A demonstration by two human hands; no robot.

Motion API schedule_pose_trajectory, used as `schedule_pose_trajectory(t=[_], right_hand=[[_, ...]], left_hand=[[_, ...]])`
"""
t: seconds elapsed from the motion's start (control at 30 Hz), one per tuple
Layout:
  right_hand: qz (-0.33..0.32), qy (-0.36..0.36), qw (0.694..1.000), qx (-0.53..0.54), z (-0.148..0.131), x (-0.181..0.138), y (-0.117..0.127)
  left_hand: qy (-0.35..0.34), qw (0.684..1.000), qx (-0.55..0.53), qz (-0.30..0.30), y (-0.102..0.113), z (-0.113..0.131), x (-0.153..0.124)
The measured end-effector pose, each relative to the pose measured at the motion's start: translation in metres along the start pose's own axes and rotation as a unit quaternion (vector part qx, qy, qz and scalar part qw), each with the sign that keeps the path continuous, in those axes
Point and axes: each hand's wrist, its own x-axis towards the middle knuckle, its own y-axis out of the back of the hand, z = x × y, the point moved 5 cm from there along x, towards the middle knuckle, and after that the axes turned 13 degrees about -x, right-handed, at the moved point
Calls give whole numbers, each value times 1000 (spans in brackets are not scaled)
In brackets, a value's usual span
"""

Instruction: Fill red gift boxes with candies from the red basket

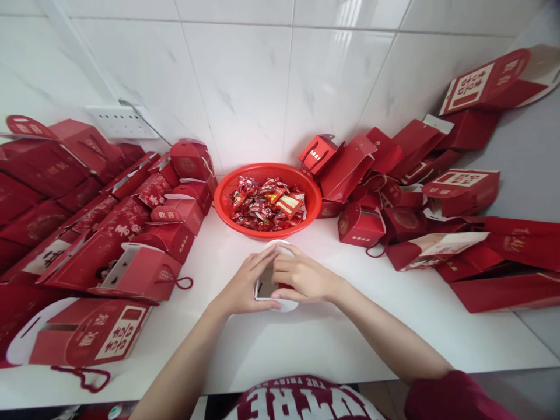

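Note:
A small red gift box [289,305] with a pale inside stands on the white table between my two hands, its top open and white flaps folded outward. My left hand [245,284] wraps around the box's left side, with the thumb along the near rim. My right hand [306,276] grips the right side, its bent fingers over the opening. They hide much of the box, and I cannot see what lies inside. Just beyond the hands sits a red plastic basket [224,217] holding many wrapped candies [262,205].
Many red gift boxes [144,271] crowd the left side in rows, some with rope handles. More red boxes [361,224] are piled at the right, some tipped over. A tiled wall [245,81] with a power strip [122,121] borders the back of the white table [350,344].

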Motion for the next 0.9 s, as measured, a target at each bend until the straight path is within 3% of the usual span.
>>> schedule_pose_trajectory(t=[0.1, 0.2, 0.3, 0.4, 0.53, 0.6, 0.73, 0.9], right_hand=[[35, -68, 996, -38, 7, -12, 16], [26, -156, 987, -17, 18, -38, 19], [15, -228, 969, 95, 28, -63, 4], [43, -266, 944, 191, 34, -77, -17], [120, -304, 925, 191, 34, -78, -41], [161, -354, 892, 231, 33, -76, -57], [218, -469, 786, 338, 35, -71, -92], [251, -523, 754, 308, 41, -64, -107]], left_hand=[[16, 1000, 10, 3, 1, 1, 1], [40, 999, -6, 5, 1, 0, 1], [73, 996, -43, 12, -1, -7, -1], [102, 987, -117, 33, -5, -18, -4], [104, 956, -271, 32, -21, -31, -5], [88, 945, -313, 37, -29, -35, -4], [50, 937, -340, 64, -36, -36, 2], [45, 941, -319, 101, -33, -40, 5]])
